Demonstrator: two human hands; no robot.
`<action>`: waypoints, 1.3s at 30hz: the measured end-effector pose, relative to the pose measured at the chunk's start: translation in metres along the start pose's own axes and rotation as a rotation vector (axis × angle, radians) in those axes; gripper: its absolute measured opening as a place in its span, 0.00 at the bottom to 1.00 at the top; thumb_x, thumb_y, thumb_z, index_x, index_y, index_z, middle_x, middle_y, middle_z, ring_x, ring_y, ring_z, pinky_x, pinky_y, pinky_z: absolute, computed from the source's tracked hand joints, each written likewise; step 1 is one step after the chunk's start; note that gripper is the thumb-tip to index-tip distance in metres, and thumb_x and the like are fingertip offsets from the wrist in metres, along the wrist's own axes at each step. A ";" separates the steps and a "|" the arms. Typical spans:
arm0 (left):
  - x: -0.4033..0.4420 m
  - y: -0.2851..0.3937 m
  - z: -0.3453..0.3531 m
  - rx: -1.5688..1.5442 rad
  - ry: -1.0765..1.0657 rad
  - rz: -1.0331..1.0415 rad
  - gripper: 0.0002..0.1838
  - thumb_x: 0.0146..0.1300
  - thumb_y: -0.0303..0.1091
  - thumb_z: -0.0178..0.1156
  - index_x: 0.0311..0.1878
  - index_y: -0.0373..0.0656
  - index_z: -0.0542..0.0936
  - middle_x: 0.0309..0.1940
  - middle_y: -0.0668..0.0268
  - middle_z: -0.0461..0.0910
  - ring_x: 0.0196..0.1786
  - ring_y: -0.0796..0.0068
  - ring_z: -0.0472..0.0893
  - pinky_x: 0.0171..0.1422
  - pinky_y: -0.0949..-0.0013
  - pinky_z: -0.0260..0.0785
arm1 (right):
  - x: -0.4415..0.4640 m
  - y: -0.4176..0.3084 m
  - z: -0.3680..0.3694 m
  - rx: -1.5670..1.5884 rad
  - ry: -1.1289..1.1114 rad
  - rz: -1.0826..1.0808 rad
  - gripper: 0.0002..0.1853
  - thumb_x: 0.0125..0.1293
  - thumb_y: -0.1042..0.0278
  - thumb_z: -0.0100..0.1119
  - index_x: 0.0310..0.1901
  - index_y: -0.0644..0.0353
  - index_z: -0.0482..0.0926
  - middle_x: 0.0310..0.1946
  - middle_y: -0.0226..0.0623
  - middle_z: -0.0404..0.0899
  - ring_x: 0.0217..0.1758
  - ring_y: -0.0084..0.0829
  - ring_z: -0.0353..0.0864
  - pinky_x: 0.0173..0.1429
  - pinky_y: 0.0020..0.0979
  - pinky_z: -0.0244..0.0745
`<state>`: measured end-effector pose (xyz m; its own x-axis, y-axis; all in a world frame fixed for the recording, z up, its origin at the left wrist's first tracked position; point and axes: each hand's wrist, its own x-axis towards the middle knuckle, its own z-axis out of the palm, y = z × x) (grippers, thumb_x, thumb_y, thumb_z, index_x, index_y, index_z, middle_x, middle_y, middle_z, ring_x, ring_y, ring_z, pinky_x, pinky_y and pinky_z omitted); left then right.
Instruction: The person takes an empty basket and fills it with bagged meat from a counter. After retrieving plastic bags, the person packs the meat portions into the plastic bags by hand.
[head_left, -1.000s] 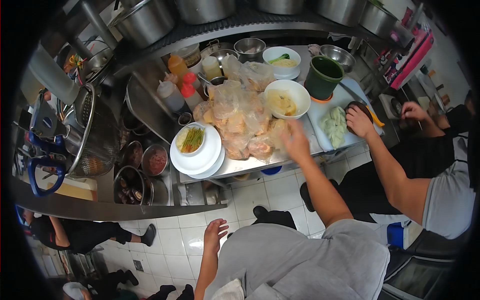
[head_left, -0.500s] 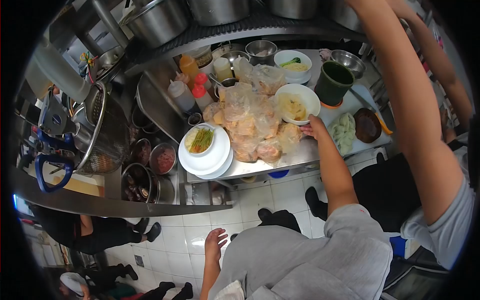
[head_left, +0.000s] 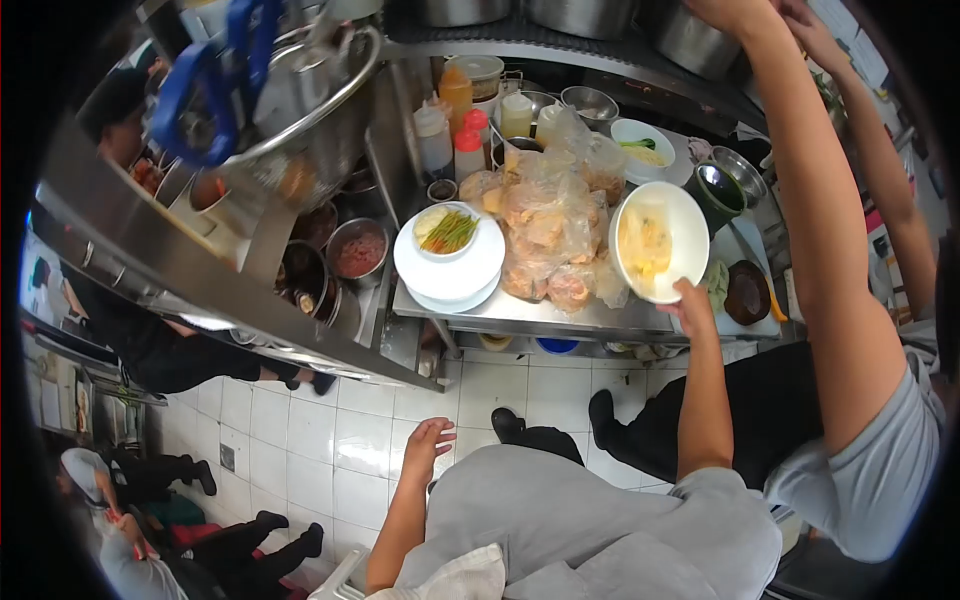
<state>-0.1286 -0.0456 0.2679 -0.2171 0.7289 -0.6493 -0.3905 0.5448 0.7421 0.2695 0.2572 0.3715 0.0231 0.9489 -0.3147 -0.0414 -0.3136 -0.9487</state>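
- White square-tiled floor (head_left: pixel 365 435) below you; brushed-steel worktable (head_left: pixel 640 319) in front, big round steel pots (head_left: pixel 580 12) up above it.
- Your R hand (head_left: pixel 695 308): fingers closed on the near rim of a round glossy white bowl (head_left: pixel 690 235) w/ pale-yellow food (head_left: pixel 645 245) in it. Grip's at one edge only.
- Bowl's tipped, inside facing you. Looks lifted, but underside's hidden, so can't be sure re: contact w/ table.
- Bowl's spot: just R of the heap of clear plastic bags of orange-ish food (head_left: pixel 545 215), in front of the dark-green cylindrical tub (head_left: pixel 715 190).
- Your L hand (head_left: pixel 428 440): half open, fingers loosely bent, nothing in it; low nr your grey shirt (head_left: pixel 560 520), well apart from table.
- L end of table: stacked round white plates (head_left: pixel 465 278), small white bowl of green stalks (head_left: pixel 447 237) on top.
- Co-worker's bare arm (head_left: pixel 825 220) is raised on your R, toward the pots.
- Step in hand, my read: one-handed pick-up of the bowl.
- Next move prob. calls for a firm rim grip, bowl levelled so food doesn't slide, L hand under for support if needed, & elbow clear of that arm.
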 end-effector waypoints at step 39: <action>-0.255 -0.138 -0.537 -0.498 0.950 0.113 0.16 0.59 0.44 0.52 0.43 0.44 0.74 0.39 0.69 0.76 0.40 0.76 0.76 0.42 0.72 0.65 | -0.431 0.284 0.749 -0.608 -1.572 0.482 0.20 0.55 0.72 0.44 0.50 0.72 0.67 0.39 0.45 0.76 0.35 0.37 0.80 0.36 0.36 0.80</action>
<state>-0.5002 -0.5293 0.2413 -0.7963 0.0276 -0.6043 -0.5986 0.1079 0.7937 -0.5004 -0.2147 0.2617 -0.7955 -0.2101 -0.5683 0.6022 -0.1710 -0.7798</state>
